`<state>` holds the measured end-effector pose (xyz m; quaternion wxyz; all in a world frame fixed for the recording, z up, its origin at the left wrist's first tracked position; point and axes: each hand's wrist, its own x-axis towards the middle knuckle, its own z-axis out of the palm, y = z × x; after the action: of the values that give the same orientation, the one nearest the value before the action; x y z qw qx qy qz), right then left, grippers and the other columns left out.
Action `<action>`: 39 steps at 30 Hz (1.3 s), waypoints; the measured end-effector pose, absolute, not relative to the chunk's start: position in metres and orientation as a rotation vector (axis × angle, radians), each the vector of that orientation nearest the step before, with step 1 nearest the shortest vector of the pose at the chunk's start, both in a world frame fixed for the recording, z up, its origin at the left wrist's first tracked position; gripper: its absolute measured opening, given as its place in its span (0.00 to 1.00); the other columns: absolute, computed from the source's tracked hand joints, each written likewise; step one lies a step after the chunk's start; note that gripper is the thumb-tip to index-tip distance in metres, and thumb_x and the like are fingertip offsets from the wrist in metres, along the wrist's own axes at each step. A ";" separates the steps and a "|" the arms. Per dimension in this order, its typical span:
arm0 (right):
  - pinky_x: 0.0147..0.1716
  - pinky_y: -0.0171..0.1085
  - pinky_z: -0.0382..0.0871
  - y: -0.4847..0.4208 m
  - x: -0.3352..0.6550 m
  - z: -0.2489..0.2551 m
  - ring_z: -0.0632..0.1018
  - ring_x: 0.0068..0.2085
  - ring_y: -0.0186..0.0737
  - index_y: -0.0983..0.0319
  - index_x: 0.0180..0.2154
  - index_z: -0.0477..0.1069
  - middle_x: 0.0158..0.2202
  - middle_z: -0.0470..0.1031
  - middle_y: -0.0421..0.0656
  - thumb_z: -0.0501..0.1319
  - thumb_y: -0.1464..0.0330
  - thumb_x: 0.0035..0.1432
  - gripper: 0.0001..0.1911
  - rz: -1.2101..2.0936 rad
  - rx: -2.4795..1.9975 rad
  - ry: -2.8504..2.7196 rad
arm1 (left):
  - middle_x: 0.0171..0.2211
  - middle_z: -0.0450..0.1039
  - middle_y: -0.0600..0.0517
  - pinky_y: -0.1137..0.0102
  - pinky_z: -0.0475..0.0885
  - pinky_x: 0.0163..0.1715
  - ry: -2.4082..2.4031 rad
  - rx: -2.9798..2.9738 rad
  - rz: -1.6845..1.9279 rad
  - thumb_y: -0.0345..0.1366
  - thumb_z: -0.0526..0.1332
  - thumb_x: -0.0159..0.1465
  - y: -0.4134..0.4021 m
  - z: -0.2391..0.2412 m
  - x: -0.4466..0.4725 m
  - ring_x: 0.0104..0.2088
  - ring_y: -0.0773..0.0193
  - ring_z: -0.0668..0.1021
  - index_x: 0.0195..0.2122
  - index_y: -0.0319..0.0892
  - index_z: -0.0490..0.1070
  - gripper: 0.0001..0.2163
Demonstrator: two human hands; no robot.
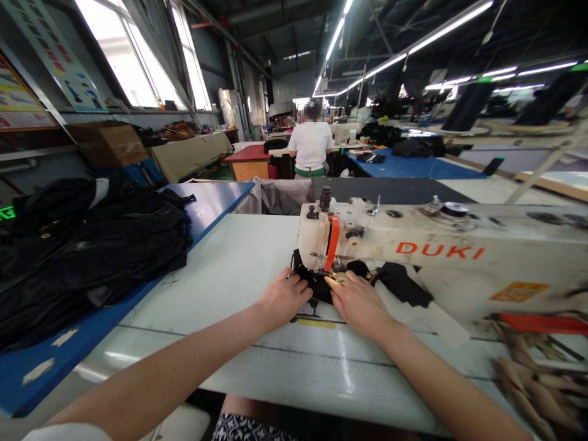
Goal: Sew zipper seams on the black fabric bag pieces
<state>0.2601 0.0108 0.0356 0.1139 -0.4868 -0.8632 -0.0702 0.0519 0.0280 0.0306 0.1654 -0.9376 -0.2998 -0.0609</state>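
Observation:
A small black fabric piece (322,293) lies under the needle area of a white sewing machine (376,236). At its left edge my left hand (285,295) has its fingers curled over and gripping the fabric. My right hand (361,303) presses and pinches the right part of it, close beside the presser foot. A gold-coloured metal piece (340,278) shows by the right fingertips. The machine's head hides part of the fabric, and the fingertips are only partly visible. Behind my right hand, more black fabric (404,283) lies under the machine arm.
A pile of black garments (92,257) covers the blue table (202,211) on the left. The pale sewing table (202,294) has a ruler marking along its front. Tan fabric scraps (537,386) lie at the right. A person in a white shirt (311,144) sits ahead.

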 end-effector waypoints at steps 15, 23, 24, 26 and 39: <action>0.42 0.45 0.58 0.016 0.253 0.037 0.67 0.43 0.50 0.64 0.37 0.71 0.40 0.70 0.50 0.52 0.64 0.59 0.13 -0.273 -1.792 -2.355 | 0.39 0.71 0.46 0.51 0.46 0.58 -1.149 -2.608 -0.154 0.31 0.55 0.62 0.016 0.035 0.055 0.46 0.55 0.68 0.48 0.40 0.68 0.13; 0.44 0.46 0.59 0.007 0.252 0.045 0.66 0.44 0.51 0.64 0.34 0.72 0.36 0.71 0.50 0.54 0.67 0.59 0.10 -0.310 -1.659 -2.383 | 0.47 0.72 0.48 0.52 0.48 0.60 -1.170 -2.670 -0.211 0.31 0.54 0.62 0.014 0.029 0.054 0.51 0.56 0.67 0.49 0.40 0.68 0.14; 0.44 0.46 0.59 0.004 0.252 0.047 0.67 0.44 0.50 0.64 0.33 0.72 0.36 0.71 0.49 0.54 0.68 0.59 0.10 -0.310 -1.644 -2.386 | 0.48 0.71 0.47 0.52 0.48 0.60 -1.165 -2.670 -0.221 0.31 0.54 0.62 0.014 0.028 0.054 0.51 0.56 0.67 0.49 0.40 0.68 0.14; 0.44 0.45 0.60 -0.001 0.256 0.051 0.67 0.44 0.49 0.63 0.35 0.73 0.36 0.71 0.48 0.53 0.69 0.59 0.10 -0.290 -1.594 -2.389 | 0.49 0.70 0.47 0.52 0.49 0.60 -1.154 -2.666 -0.239 0.31 0.54 0.62 0.013 0.028 0.055 0.52 0.56 0.67 0.48 0.41 0.68 0.14; 0.36 0.37 0.67 -0.021 0.410 0.036 0.75 0.36 0.42 0.64 0.43 0.72 0.39 0.74 0.46 0.56 0.68 0.60 0.12 -0.176 -1.924 -2.029 | 0.54 0.69 0.52 0.51 0.46 0.62 -1.033 -2.709 -0.668 0.31 0.54 0.64 -0.029 0.032 0.049 0.57 0.57 0.65 0.47 0.46 0.71 0.12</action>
<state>0.4101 -0.0205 0.0361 0.1692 -0.6769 -0.7137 -0.0618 0.0487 -0.0285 0.0320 0.0829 -0.9074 -0.3460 -0.2238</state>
